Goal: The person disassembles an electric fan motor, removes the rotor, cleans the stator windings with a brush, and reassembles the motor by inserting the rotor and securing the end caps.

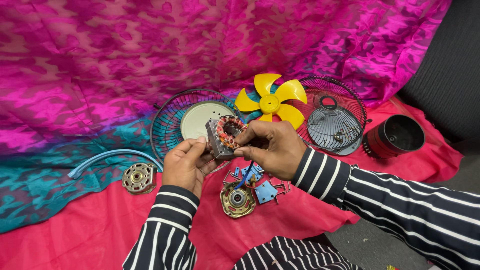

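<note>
While both hands are raised over the red cloth, they share one thing between them: a square grey motor core with orange and red windings showing in its round opening. The left hand is curled under its lower corner, thumb and fingertips pinching the edge. The right hand is closed over the upper right side, fingers wrapped on top and thumb pressed against the face. Neither hand has anything else in it.

Just below the core lies a brass-coloured end cap with a bearing in its middle, beside a small blue bracket and some loose clips. A second end cap sits well apart to the left, near a curved pale blue strip. Behind the hands are a wire fan guard with a pale disc in it, a yellow fan blade, a second dark guard, and a black cylindrical housing at the right.

To my eye the motor is apart and the core is being looked over or turned; any further move would call for a steady grip that spares the windings.
</note>
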